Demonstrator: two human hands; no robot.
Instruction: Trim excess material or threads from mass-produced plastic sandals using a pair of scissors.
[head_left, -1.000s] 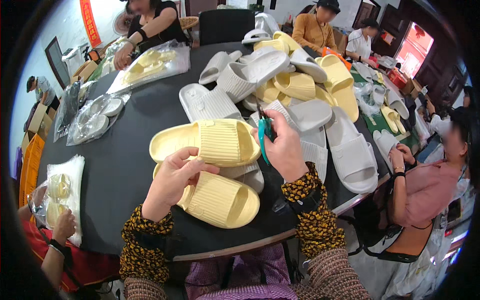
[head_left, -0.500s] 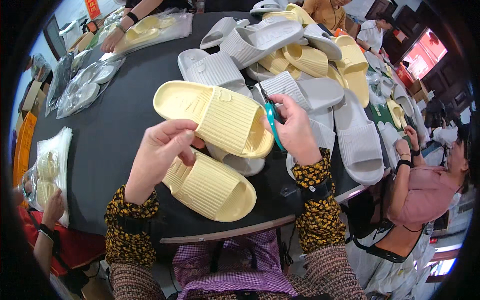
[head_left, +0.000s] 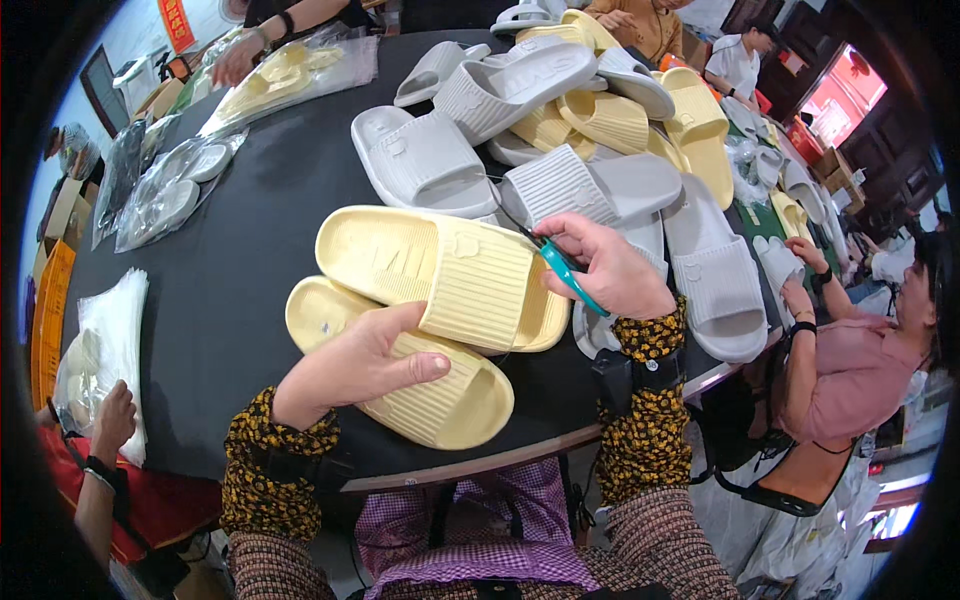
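Note:
Two pale yellow slide slippers lie in front of me on the black table [head_left: 270, 180]. The upper slipper [head_left: 485, 285] overlaps the lower slipper [head_left: 455, 400], and both have ribbed straps. My left hand [head_left: 350, 370] rests over the lower one, fingers stretched toward the upper strap and thumb apart, gripping nothing. Teal-handled scissors [head_left: 560, 272] are in my right hand [head_left: 615, 268], at the right end of the upper slipper. Their dark blades point up and left, toward the grey slippers; whether they are spread, I cannot tell.
A heap of grey slippers [head_left: 425, 160] and yellow slippers [head_left: 700, 125] covers the far right. Bagged slippers [head_left: 180, 185] lie at the left, near a stack of clear bags [head_left: 120, 350]. Co-workers sit around the table, one in a pink top [head_left: 850, 385] at the right.
The upper yellow slipper has been lowered onto the other one. My left hand has let go of it and moved slightly right and down. The scissors have shifted right and down with my right hand.

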